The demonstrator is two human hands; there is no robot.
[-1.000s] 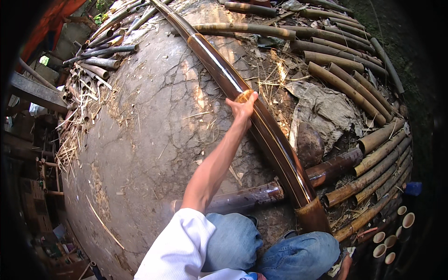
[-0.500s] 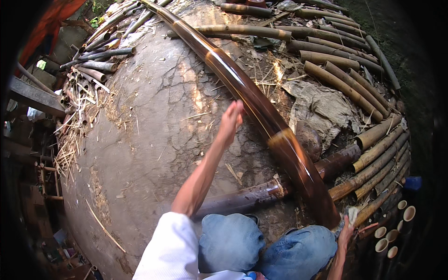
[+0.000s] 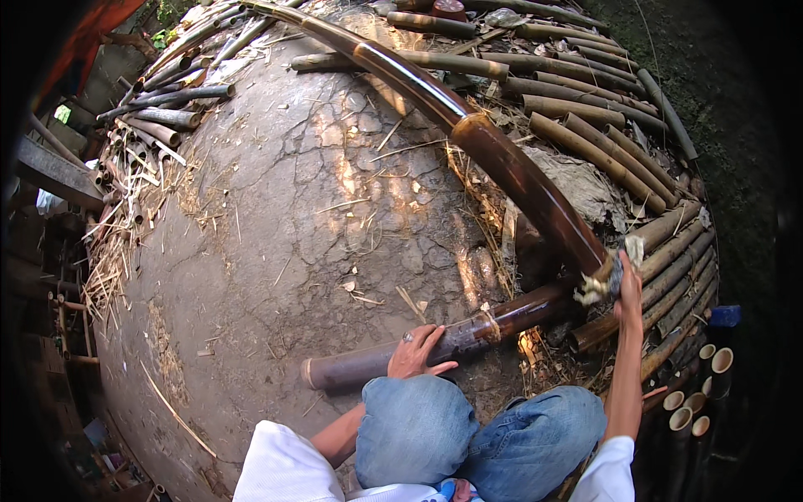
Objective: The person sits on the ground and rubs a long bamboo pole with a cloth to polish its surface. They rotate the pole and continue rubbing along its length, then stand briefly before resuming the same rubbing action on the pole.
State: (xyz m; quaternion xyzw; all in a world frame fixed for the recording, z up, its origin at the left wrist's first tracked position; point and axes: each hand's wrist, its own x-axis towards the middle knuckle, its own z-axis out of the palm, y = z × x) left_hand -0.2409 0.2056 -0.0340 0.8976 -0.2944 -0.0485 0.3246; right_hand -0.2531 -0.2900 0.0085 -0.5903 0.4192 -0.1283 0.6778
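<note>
A long, glossy brown bamboo pole (image 3: 519,171) runs from the far left toward me, its near end at the right of my knees. My right hand (image 3: 629,291) is closed around a dirty, whitish rag (image 3: 595,289) at that near end. Across the ground in front of my knees lies a shorter dark bamboo pole (image 3: 351,366), its surface wet-looking. Spread over this shorter pole is my left hand (image 3: 416,350), fingers extended and thumb apart, with a ring on one finger.
Several bamboo poles (image 3: 598,155) lie side by side along the right. A crumpled sack (image 3: 577,180) sits partly behind the long pole. More bamboo pieces (image 3: 171,117) are piled at far left. Upright cut bamboo ends (image 3: 694,402) and a blue object (image 3: 724,315) stand at right.
The long pole's near end has shifted forward, away from my knees. My right hand moved forward with the rag. My left hand came back from beside the long pole onto the shorter one.
</note>
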